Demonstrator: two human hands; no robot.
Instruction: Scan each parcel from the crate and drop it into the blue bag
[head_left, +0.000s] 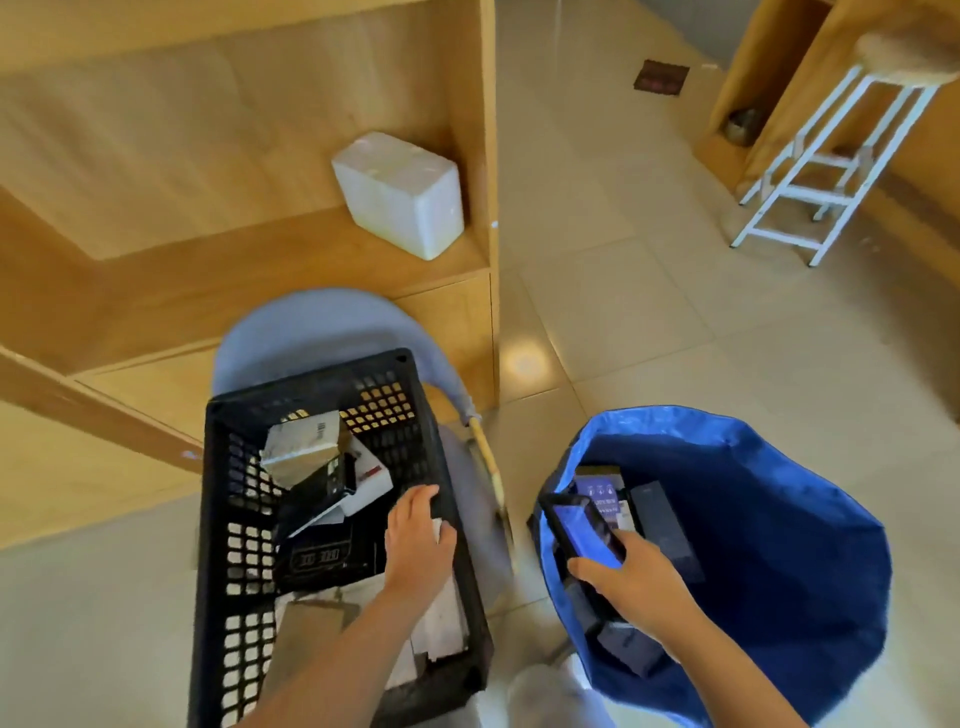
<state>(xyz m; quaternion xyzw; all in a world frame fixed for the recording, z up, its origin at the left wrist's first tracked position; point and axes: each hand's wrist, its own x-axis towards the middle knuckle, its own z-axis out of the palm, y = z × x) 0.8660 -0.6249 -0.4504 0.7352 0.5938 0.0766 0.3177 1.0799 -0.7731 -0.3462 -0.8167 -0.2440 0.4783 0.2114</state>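
The bag (779, 519) stands open on the right, on the floor (649, 312), with a few dark parcels already lying in its near left part. Its rim sags unevenly, so a careless drop near the left edge could slide a parcel out onto the tiles.

The crate (218, 519) sits left of it on a grey chair (291, 332) and holds a loose heap: a pale box (301, 441) tilted at the far end, a black box (322, 558) in the middle, white flat parcels (441, 618) along the near right wall. Pulling one from under the heap could topple the tilted box or tip the crate on its seat.

The left hand (418, 540) reaches into the crate, fingers curled at a white parcel by the right wall; whether it actually grips is hard to tell.

The right hand (634, 577) holds the phone (584, 530) over the bag's left rim, screen lit. A loose hold there would send the scanner into the bag.
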